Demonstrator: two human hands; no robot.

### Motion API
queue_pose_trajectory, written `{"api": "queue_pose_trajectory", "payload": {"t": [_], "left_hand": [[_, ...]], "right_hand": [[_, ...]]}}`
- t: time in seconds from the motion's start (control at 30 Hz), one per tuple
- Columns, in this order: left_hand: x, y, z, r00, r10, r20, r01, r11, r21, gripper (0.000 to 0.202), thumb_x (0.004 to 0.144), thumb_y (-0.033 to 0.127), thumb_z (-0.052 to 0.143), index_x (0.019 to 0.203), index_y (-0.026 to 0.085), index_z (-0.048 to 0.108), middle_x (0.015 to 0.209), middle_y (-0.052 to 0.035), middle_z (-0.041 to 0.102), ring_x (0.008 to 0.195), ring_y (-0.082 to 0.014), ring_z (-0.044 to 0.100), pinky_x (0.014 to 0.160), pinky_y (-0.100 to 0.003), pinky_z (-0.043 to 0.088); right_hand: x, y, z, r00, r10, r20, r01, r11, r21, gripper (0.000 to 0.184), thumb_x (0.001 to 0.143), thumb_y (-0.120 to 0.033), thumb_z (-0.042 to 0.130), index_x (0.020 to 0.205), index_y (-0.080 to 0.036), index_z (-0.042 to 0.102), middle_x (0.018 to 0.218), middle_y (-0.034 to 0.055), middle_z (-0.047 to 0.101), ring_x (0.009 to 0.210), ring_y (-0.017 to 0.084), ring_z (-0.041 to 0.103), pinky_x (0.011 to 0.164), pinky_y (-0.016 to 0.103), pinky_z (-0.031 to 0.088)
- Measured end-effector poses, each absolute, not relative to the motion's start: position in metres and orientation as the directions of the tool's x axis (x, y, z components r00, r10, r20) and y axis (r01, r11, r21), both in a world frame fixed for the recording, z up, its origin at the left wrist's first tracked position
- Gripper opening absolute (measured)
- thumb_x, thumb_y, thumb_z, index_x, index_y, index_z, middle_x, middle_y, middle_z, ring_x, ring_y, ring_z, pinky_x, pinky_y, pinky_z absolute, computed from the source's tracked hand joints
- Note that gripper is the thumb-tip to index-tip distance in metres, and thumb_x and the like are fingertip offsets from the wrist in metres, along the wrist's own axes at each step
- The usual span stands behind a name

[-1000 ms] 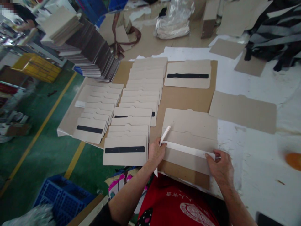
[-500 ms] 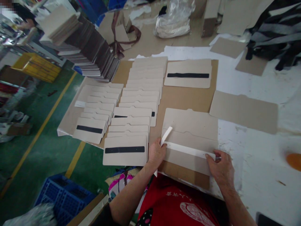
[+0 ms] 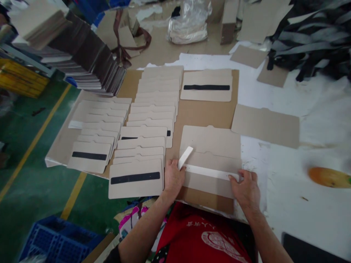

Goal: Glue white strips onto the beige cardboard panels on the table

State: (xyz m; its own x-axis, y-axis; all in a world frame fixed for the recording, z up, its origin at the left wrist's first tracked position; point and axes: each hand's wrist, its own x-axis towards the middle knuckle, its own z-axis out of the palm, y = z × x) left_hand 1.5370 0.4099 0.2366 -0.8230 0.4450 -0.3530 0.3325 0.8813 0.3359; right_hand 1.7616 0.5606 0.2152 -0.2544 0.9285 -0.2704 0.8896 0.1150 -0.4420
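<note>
While curled L hand [image 3: 174,179] holds wht strip [image 3: 208,171], R hand [image 3: 247,189] pinches end.

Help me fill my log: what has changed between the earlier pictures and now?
The view swung right, showing more of the orange object. Nothing was visibly taken or let go: the left hand and right hand still hold the white strip on the board.

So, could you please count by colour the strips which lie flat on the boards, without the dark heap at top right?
Black: 5 (front strip, left strip, far strip; partly covered: left-end piece, right-end piece)
White: 1 (long strip between left hand and right hand)
Total visible: 6
</note>
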Motion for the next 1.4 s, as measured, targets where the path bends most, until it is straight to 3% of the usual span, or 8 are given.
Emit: {"api": "queue_pose_trajectory", "payload": {"t": [0.17, 0.4, 0.7, 0.83, 1.0, 1.1, 1.27, 1.4], "left_hand": [[1.543, 0.412, 0.231, -0.747, 0.526, -0.407, 0.399, 0.844, 0.359, 0.012, 0.087, 0.012, 0.053, 0.083, 0.02, 0.061, 0.091, -0.0061, 0.064, 0.085, -0.0202, 0.062, 0.076, -0.03, 0.043], [1.541, 0.417, 0.231, -0.751, 0.511, -0.418, 0.364, 0.849, 0.383, 0.015, 0.085, 0.032, 0.066, 0.084, 0.018, 0.063, 0.095, -0.0073, 0.064, 0.088, -0.0224, 0.062, 0.079, -0.031, 0.044], [1.542, 0.417, 0.225, -0.726, 0.505, -0.467, 0.38, 0.86, 0.34, 0.018, 0.089, 0.034, 0.063, 0.093, 0.017, 0.062, 0.108, -0.0099, 0.063, 0.092, -0.0226, 0.063, 0.078, -0.031, 0.044], [1.537, 0.415, 0.239, -0.695, 0.528, -0.488, 0.368, 0.844, 0.39, 0.018, 0.087, 0.034, 0.064, 0.091, 0.016, 0.063, 0.105, -0.0103, 0.064, 0.091, -0.0225, 0.063, 0.078, -0.03, 0.042], [1.526, 0.396, 0.278, -0.609, 0.601, -0.517, 0.176, 0.738, 0.651, 0.033, 0.086, 0.051, 0.06, 0.094, 0.019, 0.065, 0.08, -0.0027, 0.064, 0.081, -0.0209, 0.061, 0.071, -0.03, 0.039], [1.529, 0.385, 0.292, -0.518, 0.686, -0.512, -0.002, 0.597, 0.802, 0.046, 0.09, 0.061, 0.047, 0.094, 0.019, 0.063, 0.072, 0.0013, 0.056, 0.068, -0.0158, 0.054, 0.063, -0.027, 0.037], [1.543, 0.379, 0.304, -0.339, 0.764, -0.549, -0.307, 0.462, 0.832, 0.055, 0.086, 0.07, 0.051, 0.093, 0.016, 0.061, 0.069, 0.0039, 0.049, 0.056, -0.0095, 0.042, 0.054, -0.024, 0.031], [1.547, 0.372, 0.315, -0.256, 0.796, -0.548, -0.405, 0.427, 0.809, 0.056, 0.081, 0.071, 0.059, 0.089, 0.016, 0.059, 0.068, 0.0039, 0.049, 0.054, -0.0077, 0.041, 0.052, -0.024, 0.027]], "right_hand": [[1.76, 0.564, 0.21, -0.334, 0.882, -0.332, 0.8, 0.079, -0.595, 0.025, 0.076, -0.047, 0.051, 0.078, -0.023, 0.059, 0.077, 0.0051, 0.064, 0.073, 0.022, 0.058, 0.074, 0.037, 0.043], [1.758, 0.564, 0.211, -0.334, 0.86, -0.385, 0.812, 0.055, -0.581, 0.027, 0.077, -0.049, 0.055, 0.079, -0.023, 0.06, 0.081, 0.0047, 0.064, 0.075, 0.022, 0.06, 0.075, 0.036, 0.044], [1.755, 0.562, 0.201, -0.374, 0.862, -0.341, 0.808, 0.122, -0.576, 0.025, 0.076, -0.049, 0.054, 0.075, -0.024, 0.052, 0.08, 0.0043, 0.058, 0.073, 0.021, 0.056, 0.07, 0.035, 0.042], [1.756, 0.566, 0.209, -0.367, 0.858, -0.358, 0.796, 0.091, -0.598, 0.023, 0.071, -0.047, 0.055, 0.071, -0.024, 0.055, 0.077, 0.0051, 0.061, 0.073, 0.022, 0.059, 0.072, 0.037, 0.044], [1.759, 0.564, 0.249, -0.322, 0.836, -0.445, 0.754, -0.058, -0.655, 0.034, 0.072, -0.054, 0.056, 0.081, -0.024, 0.069, 0.081, 0.005, 0.07, 0.077, 0.024, 0.063, 0.077, 0.039, 0.046], [1.739, 0.542, 0.28, -0.347, 0.796, -0.496, 0.612, -0.209, -0.763, 0.045, 0.074, -0.063, 0.061, 0.092, -0.023, 0.072, 0.082, 0.004, 0.07, 0.069, 0.02, 0.059, 0.066, 0.034, 0.045], [1.68, 0.5, 0.309, -0.527, 0.65, -0.547, 0.271, -0.482, -0.833, 0.055, 0.074, -0.063, 0.073, 0.111, -0.022, 0.068, 0.081, 0.0024, 0.066, 0.062, 0.013, 0.05, 0.049, 0.026, 0.034], [1.658, 0.487, 0.317, -0.558, 0.626, -0.545, 0.121, -0.588, -0.8, 0.052, 0.069, -0.058, 0.081, 0.104, -0.021, 0.07, 0.095, 0.0057, 0.069, 0.067, 0.013, 0.055, 0.048, 0.023, 0.033]]}}
